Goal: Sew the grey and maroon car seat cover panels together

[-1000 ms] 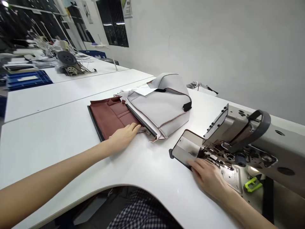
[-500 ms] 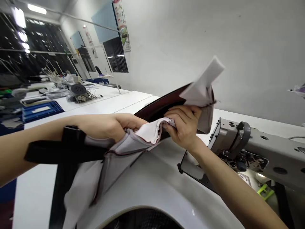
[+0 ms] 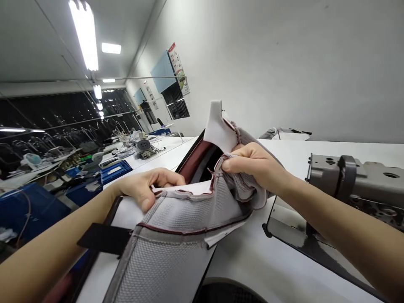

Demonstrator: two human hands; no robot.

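Observation:
A sewn fabric cover [image 3: 176,210] of grey mesh with dark red seam edging spreads across the lower middle of the head view, its upper part held up off the table. My left hand [image 3: 148,185] pinches its upper edge at the left, thumb in front and fingers behind. At the right, my right hand [image 3: 249,162] grips a bunched seam corner between thumb and fingers. A white strip [image 3: 214,126] sticks up beyond that hand. Between the hands the cover gapes, showing a dark red inner side [image 3: 195,162]. A black strap [image 3: 105,238] lies near my left wrist.
A grey sewing machine [image 3: 362,181] stands at the right on the white table [image 3: 246,256]. A folded grey fabric piece [image 3: 284,134] lies by the wall. Blue crates [image 3: 116,170] and more machines line the left. A dark round opening [image 3: 227,290] shows at the bottom.
My view has swung left and up. The cover has turned so its mesh face shows. My left hand has moved from inside its fold to the edge; my right hand still grips it.

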